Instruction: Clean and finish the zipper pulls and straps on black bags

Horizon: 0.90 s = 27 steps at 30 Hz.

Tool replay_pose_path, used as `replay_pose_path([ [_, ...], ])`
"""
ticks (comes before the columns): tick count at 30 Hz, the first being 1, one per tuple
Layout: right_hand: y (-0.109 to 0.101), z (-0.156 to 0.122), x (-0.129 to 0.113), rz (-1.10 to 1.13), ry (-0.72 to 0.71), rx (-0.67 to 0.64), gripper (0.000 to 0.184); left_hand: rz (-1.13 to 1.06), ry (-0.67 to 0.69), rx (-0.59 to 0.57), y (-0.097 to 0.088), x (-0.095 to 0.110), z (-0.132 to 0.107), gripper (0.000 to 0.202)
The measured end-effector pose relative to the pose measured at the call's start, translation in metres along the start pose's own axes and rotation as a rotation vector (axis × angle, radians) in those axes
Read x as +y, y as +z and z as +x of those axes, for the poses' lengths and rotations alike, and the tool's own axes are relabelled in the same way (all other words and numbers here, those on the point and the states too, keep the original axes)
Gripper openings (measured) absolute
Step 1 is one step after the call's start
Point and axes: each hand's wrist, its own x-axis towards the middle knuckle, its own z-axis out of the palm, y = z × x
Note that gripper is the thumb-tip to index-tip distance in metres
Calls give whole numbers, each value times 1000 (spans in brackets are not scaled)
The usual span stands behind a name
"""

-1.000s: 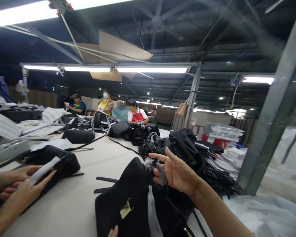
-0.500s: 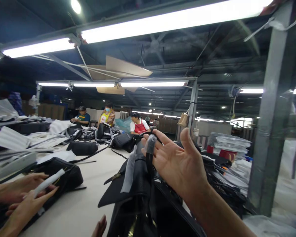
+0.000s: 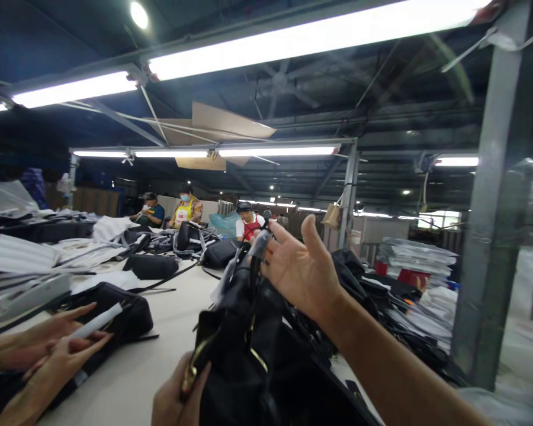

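Observation:
A black bag with gold zippers rises from the table in front of me. At its lower left edge, my left hand is closed beside a gold zipper, thumb and fingers on the bag. My right hand is palm up at the top of the bag, its fingers hooked at the handle, which has clear wrapping on it; the thumb stands free. My fingertips are partly hidden behind the handle.
On the left, a co-worker's hands hold a white wrapped strip over another black bag. More bags and white sheets cover the pale table. A metal post stands at right, past a dark heap.
My left hand has come up onto the bag's left edge. My right hand has moved slightly left, and the bag has turned and tilted so its gold zippers show more.

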Motion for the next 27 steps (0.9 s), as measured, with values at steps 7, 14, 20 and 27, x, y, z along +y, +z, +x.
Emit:
replay_pose_path([
  [7,36,54,-83,-333,-298,27,70,-328,-63,7,-18,94,104,35],
  [14,-44,7,-10,-330,-161,300,62,-668,-438,-587,3,33,66,32],
  [20,-129,-57,79,-280,-18,524,65,-565,-513,-616,21,-22,25,24],
  [27,-121,-49,77,-324,-88,391,60,102,86,-214,6,9,40,28],
])
